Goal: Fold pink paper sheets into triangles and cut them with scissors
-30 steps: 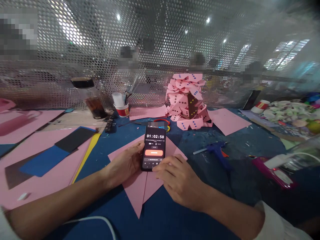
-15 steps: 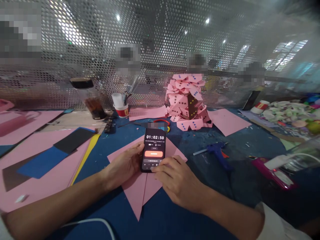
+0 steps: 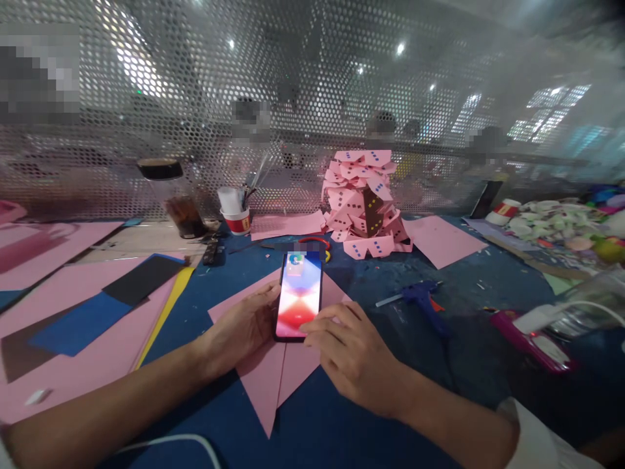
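Observation:
A smartphone (image 3: 299,296) is held upright-facing over the table, its screen lit in blue, white and red. My left hand (image 3: 249,322) is closed around the phone's left edge, with the thumb along its side. At the lower right corner of the screen are the bent fingers of my right hand (image 3: 349,348), a fingertip at the glass; whether it presses, I cannot tell. Beneath the phone lies a folded sheet of pink paper (image 3: 266,384), its point toward me and partly covered by both hands. Scissors (image 3: 315,242) with red and yellow handles lie behind the phone.
A stack of dotted pink paper pieces (image 3: 361,202) stands at the back. A blue glue gun (image 3: 424,299) and a magenta power strip (image 3: 532,342) lie to the right. Leftward are pink sheets (image 3: 88,391), a cup of tools (image 3: 237,221) and a lidded jar (image 3: 180,208). A white cable (image 3: 195,440) crosses the front.
The phone's screen has switched from a timer page with a red button to a colourful home screen. Both hands stay nearly in place; the right fingertips have shifted slightly.

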Demonstrator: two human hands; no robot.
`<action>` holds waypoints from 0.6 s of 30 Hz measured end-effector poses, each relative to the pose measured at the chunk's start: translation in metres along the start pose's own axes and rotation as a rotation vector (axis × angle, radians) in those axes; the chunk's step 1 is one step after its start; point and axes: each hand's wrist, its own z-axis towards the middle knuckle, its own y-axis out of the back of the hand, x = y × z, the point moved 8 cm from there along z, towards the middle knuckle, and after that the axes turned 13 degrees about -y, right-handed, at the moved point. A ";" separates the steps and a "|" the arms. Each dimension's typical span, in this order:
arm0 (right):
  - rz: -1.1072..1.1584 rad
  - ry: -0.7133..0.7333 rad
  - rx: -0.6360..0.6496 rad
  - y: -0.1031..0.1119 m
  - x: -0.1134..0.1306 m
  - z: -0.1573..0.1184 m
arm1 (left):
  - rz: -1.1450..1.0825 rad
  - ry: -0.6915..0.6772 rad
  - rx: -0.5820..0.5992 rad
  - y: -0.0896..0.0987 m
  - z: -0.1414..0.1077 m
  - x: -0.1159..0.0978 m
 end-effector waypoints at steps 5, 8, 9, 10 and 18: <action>0.021 -0.047 -0.029 0.003 -0.005 0.001 | -0.008 -0.006 0.023 -0.003 -0.001 -0.001; 0.031 -0.080 -0.046 0.004 -0.010 0.002 | -0.001 -0.028 0.035 -0.003 -0.001 -0.003; 0.032 -0.088 -0.050 0.004 -0.011 0.002 | 0.001 -0.031 0.035 -0.003 0.000 -0.003; 0.031 -0.095 -0.050 0.004 -0.012 0.003 | 0.001 -0.029 0.036 -0.003 0.000 -0.003; -0.018 -0.101 -0.007 -0.003 -0.011 0.008 | -0.054 -0.042 0.046 -0.003 0.000 -0.002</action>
